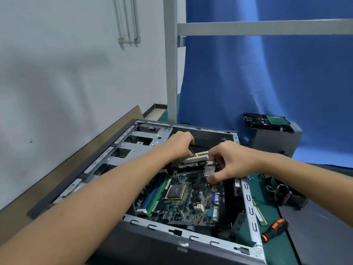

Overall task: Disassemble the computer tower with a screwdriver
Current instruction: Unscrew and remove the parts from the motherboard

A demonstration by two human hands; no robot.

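The tower (145,243) lies on its side on the green surface (257,185), at 6 o'clock in the view, with its open face up. Its shell is dark grey. The rim is bare silver metal punched with rows of slots. Along its 9 o'clock side runs a silver drive cage (133,146) with square cut-outs.

Inside lies the green board (183,207), crowded with small parts. A square grey chip (174,191) sits near its middle. Blue and green memory sockets (152,196) lie at 9 o'clock of the chip. Two white slots (196,159) stand at the board's 12 o'clock end.

Both forearms reach in from 6 o'clock. The left hand (181,144) is at the far end of the board, just past the white slots. Its fingers curl downward out of sight, so I cannot tell whether they clamp anything. The right hand (227,163) is at 3 o'clock of the slots and pinches a small finned silver heatsink (209,168) between thumb and fingers.

The screwdriver (275,229), with a black and orange handle, lies untouched on the surface at 4 o'clock of the tower. Just beside it, toward the tower, lies a memory stick (258,215). At 2 o'clock a bare drive (267,121) rests on a grey box (275,142) before a blue cloth (267,73).
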